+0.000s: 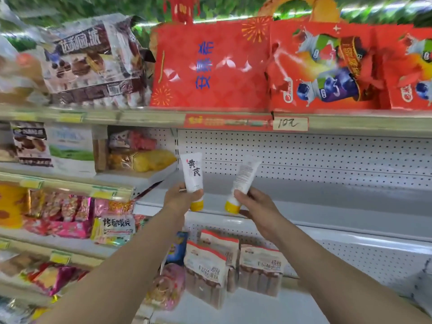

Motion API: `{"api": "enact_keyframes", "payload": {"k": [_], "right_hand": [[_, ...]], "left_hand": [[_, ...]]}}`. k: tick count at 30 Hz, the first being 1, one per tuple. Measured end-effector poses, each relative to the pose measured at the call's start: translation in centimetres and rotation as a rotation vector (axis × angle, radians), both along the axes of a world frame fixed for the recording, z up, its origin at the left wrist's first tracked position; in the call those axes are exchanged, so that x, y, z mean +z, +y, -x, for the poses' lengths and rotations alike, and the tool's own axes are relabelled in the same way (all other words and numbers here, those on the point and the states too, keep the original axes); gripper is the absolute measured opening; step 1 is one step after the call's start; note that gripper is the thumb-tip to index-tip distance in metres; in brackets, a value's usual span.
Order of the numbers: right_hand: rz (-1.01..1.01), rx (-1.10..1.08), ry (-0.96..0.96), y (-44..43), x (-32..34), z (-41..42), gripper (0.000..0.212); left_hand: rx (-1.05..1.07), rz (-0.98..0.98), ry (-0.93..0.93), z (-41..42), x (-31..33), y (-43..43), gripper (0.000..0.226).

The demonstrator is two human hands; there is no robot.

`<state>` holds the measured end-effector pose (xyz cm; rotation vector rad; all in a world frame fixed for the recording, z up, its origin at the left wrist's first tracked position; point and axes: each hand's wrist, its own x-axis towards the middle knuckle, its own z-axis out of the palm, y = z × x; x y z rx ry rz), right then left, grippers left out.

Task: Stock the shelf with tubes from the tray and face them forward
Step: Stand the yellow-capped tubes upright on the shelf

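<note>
My left hand [180, 197] grips a white tube [192, 171] with a yellow cap, held cap down and nearly upright, its black lettering facing me. My right hand [254, 204] grips a second white tube [244, 176] near its yellow cap, tilted to the right with the small-print back side towards me. Both tubes hover just above the front of a bare grey shelf [327, 206] backed by white pegboard. The tray is out of view.
Red gift boxes [210, 66] fill the shelf above, with a handwritten price tag [289, 123] on its edge. Snack packs [70, 213] crowd the shelves at left. Bagged goods [210, 265] stand on the shelf below my hands.
</note>
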<state>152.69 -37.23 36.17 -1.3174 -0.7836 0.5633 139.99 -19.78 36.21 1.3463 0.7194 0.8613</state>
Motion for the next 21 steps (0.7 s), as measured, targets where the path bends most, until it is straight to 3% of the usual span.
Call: {"api": "enact_keyframes", "payload": {"k": [9, 12, 14, 21], "right_hand": [[0.083, -0.211, -0.213, 15.8, 0.0, 1.2, 0.03], [0.169, -0.289, -0.288, 19.2, -0.5, 0.5, 0.031], [0.234, -0.327, -0.326, 20.5, -0.8, -0.2, 0.045], [0.26, -0.383, -0.317, 24.3, -1.5, -1.2, 0.033]], "left_hand": [[-0.153, -0.164, 0.08, -0.7, 0.5, 15.7, 0.05], [-0.188, -0.198, 0.08, -2.0, 0.1, 19.2, 0.044], [-0.194, -0.232, 0.102, -2.8, -0.3, 20.8, 0.039], [-0.191, -0.255, 0.164, -5.0, -1.6, 24.7, 0.042]]}}
